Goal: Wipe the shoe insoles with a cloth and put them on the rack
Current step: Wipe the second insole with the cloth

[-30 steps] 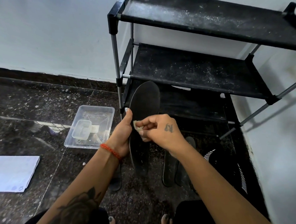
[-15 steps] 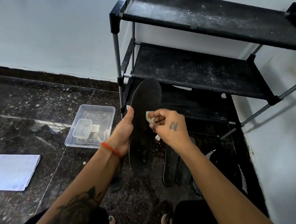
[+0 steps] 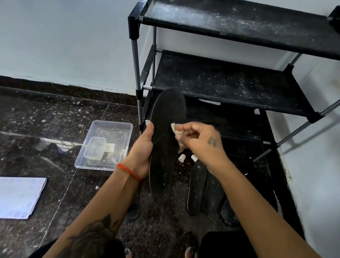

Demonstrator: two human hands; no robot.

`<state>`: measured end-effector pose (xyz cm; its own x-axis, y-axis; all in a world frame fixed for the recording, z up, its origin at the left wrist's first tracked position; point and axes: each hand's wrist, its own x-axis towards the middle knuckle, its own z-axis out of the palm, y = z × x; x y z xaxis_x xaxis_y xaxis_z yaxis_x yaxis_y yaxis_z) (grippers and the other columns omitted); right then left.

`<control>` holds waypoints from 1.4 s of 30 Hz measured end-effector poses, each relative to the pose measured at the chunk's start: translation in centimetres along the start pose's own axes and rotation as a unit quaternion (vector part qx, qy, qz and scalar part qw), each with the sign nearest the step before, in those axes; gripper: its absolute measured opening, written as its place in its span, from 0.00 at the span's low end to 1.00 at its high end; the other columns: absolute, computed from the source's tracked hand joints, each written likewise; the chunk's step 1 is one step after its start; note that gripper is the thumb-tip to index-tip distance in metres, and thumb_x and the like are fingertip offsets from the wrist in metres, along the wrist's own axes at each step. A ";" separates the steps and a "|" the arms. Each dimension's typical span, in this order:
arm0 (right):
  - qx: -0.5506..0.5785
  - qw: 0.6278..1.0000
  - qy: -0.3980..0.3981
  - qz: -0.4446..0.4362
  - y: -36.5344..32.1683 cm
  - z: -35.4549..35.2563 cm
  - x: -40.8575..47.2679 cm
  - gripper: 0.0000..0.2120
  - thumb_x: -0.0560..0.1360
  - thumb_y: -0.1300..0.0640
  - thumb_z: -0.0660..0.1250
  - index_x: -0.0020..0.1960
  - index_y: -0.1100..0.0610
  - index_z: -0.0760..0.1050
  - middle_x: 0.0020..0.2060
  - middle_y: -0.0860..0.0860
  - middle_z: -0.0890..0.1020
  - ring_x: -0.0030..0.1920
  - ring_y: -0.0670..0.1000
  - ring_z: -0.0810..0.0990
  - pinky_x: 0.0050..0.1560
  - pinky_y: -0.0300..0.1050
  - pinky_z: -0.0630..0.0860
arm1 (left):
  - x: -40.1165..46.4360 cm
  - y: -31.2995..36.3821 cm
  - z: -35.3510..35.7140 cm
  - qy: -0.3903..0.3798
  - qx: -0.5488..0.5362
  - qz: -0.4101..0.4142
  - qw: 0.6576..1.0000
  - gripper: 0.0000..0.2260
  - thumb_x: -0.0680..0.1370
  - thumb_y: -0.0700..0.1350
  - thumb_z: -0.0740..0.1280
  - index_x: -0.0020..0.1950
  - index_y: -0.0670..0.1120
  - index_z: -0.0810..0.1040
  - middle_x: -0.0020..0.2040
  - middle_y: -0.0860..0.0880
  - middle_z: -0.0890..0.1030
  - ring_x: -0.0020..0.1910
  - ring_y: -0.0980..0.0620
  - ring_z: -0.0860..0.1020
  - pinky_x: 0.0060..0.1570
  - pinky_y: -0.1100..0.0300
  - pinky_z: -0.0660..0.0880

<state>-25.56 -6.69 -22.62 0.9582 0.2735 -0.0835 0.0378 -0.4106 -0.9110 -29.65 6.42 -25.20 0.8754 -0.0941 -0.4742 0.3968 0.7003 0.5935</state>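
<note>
Left hand [image 3: 142, 153] grips black insole [image 3: 165, 148] upright before shoe rack [image 3: 232, 86]; right hand [image 3: 200, 140] pinches cloth [image 3: 175, 129] against it; clear tub [image 3: 105, 145] left of rack, spare insoles [image 3: 203, 187] on floor below; no legible writing

A home corner: dusty shoe rack [image 3: 236, 87] against painted wall [image 3: 61, 34], granite floor [image 3: 37, 118].

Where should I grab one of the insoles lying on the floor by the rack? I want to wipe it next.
Judging by how they lie, take a floor insole at its narrow middle, coming from above and pinching its long edges. It lies flat, lengthwise away from you, beside another, so its free left edge looks easiest to lift first.
</note>
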 end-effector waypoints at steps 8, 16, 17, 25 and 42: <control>-0.045 0.993 -0.100 -0.042 -0.6 2.6 -1.2 0.13 0.68 0.66 0.72 0.52 0.56 0.81 0.36 0.47 0.79 0.38 0.46 0.80 0.47 0.44 0.81 | 0.0 0.0 -0.1 0.011 -0.002 -0.014 1.000 0.38 0.80 0.63 0.45 0.38 0.36 0.83 0.35 0.40 0.83 0.33 0.48 0.83 0.34 0.59 0.80; -0.077 0.970 -0.215 -0.080 -1.1 -0.3 -1.3 0.09 0.68 0.65 0.73 0.47 0.56 0.83 0.41 0.51 0.84 0.40 0.46 0.81 0.43 0.36 0.78 | -0.4 0.7 0.0 -0.011 -0.034 0.000 0.999 0.36 0.80 0.61 0.46 0.41 0.38 0.85 0.44 0.40 0.84 0.40 0.45 0.84 0.37 0.54 0.82; -0.069 0.980 -0.164 -0.089 -1.0 -0.6 -1.1 0.09 0.68 0.64 0.73 0.47 0.55 0.83 0.41 0.50 0.84 0.38 0.44 0.80 0.42 0.35 0.77 | -0.5 0.6 0.1 -0.012 -0.032 0.001 0.999 0.36 0.80 0.61 0.45 0.41 0.39 0.85 0.44 0.40 0.84 0.40 0.46 0.84 0.37 0.54 0.82; -0.113 0.990 -0.024 -0.087 0.2 1.7 -0.3 0.12 0.69 0.65 0.71 0.51 0.54 0.82 0.36 0.42 0.77 0.35 0.39 0.75 0.43 0.32 0.73 | -0.5 0.2 0.4 -0.019 -0.013 0.000 1.000 0.36 0.81 0.60 0.45 0.41 0.39 0.85 0.40 0.41 0.84 0.37 0.48 0.84 0.36 0.58 0.81; -0.091 0.991 -0.052 -0.087 -0.1 0.0 -0.2 0.10 0.68 0.64 0.73 0.46 0.53 0.83 0.36 0.41 0.79 0.37 0.44 0.79 0.43 0.34 0.77 | -0.4 0.6 -0.1 0.006 -0.011 0.006 1.000 0.28 0.81 0.59 0.46 0.55 0.39 0.77 0.46 0.42 0.84 0.42 0.48 0.84 0.43 0.55 0.80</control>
<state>-25.81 -6.72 -22.51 0.8990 0.4375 0.0181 0.2585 -0.4969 -0.8284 -29.75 6.96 -24.70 0.8765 -0.0762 -0.4753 0.3795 0.7167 0.5851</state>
